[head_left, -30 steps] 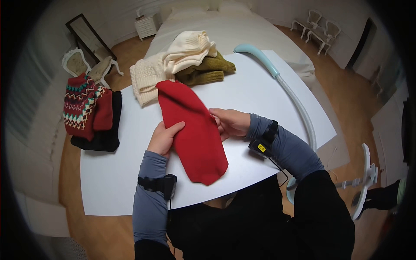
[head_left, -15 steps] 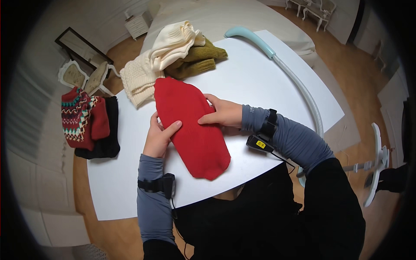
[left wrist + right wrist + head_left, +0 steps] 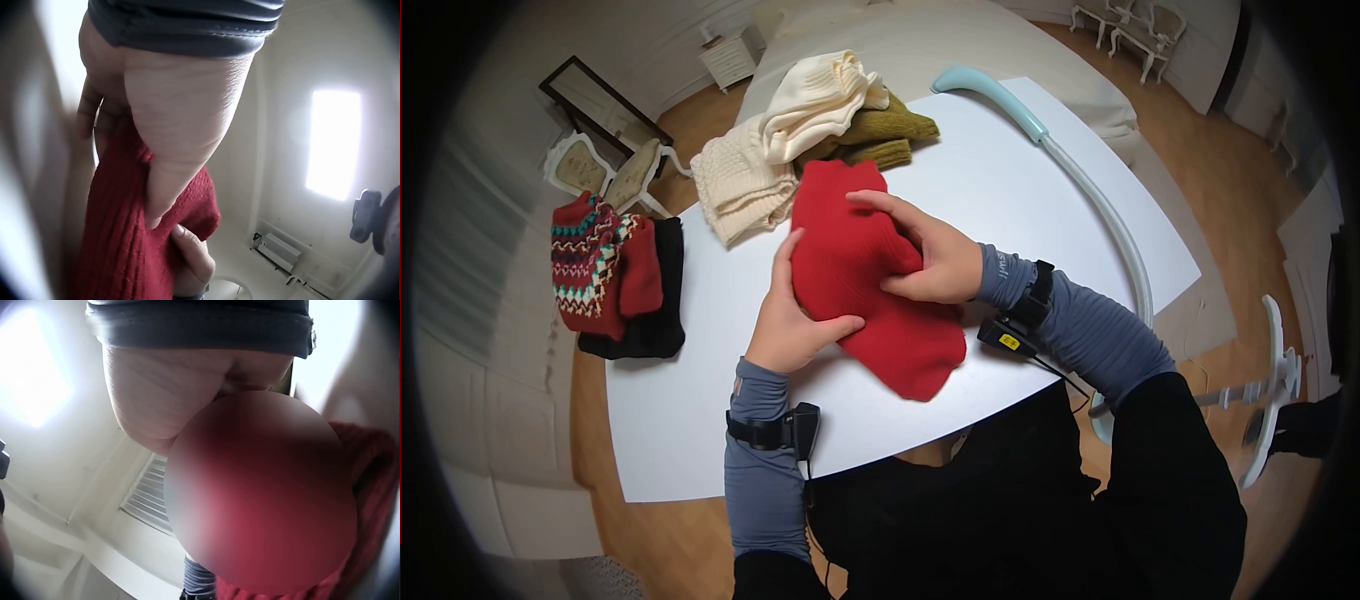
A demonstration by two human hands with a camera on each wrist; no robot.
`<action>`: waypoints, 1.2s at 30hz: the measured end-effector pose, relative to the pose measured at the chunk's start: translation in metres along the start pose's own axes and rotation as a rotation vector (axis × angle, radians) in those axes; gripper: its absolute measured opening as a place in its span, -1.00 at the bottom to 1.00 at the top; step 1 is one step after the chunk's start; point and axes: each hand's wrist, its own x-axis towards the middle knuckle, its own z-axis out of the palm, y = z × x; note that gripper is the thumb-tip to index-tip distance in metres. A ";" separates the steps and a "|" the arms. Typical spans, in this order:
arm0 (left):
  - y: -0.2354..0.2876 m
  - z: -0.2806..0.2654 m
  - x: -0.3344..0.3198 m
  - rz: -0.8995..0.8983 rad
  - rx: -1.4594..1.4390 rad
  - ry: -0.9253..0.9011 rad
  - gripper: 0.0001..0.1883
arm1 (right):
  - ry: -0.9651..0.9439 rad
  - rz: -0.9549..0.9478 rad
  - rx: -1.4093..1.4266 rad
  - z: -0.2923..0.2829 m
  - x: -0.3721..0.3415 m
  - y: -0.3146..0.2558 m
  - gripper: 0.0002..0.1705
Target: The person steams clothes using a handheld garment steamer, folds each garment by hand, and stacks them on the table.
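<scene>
A red knitted garment [image 3: 845, 255], bunched and folded, is held between both hands over the white table [image 3: 690, 420]. The left hand [image 3: 785, 320] grips its left side, thumb on top and the other fingers along the edge. From the right, the right hand [image 3: 935, 255] pinches a raised fold of the cloth. In the left wrist view the left hand [image 3: 181, 106] has its thumb pressed on the ribbed red knit [image 3: 119, 231]. A round blur covers much of the right wrist view, with red knit [image 3: 381, 481] showing beside it.
Cream knitwear [image 3: 745, 180] and an olive knit [image 3: 885, 130] lie at the table's back. A patterned sweater [image 3: 590, 270] on black cloth [image 3: 668, 300] sits at the left edge. A light blue handle [image 3: 990, 95] with a grey hose [image 3: 1100, 205] curves along the right side.
The red garment, flat and long before, is now bunched in the middle, its lower end shifted right. The right hand has moved from its edge onto the cloth and gripped a fold.
</scene>
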 end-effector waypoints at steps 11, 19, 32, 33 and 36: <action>0.005 -0.006 0.002 0.386 0.637 0.075 -0.34 | 0.034 -0.048 -0.134 0.007 -0.003 -0.012 -0.05; 0.018 -0.011 -0.005 -0.133 -0.360 -0.063 -0.33 | 0.115 -0.094 -0.405 -0.009 0.002 0.007 0.49; -0.012 -0.015 0.005 -0.192 -0.703 0.288 -0.45 | -0.174 0.261 -0.119 0.011 -0.003 0.011 0.47; -0.014 -0.013 0.006 -0.193 -0.703 0.288 -0.45 | -0.121 0.255 -0.093 0.011 -0.003 0.018 0.42; -0.011 -0.005 0.007 -0.220 -0.691 0.384 -0.40 | -0.025 0.269 0.001 0.012 0.000 0.021 0.32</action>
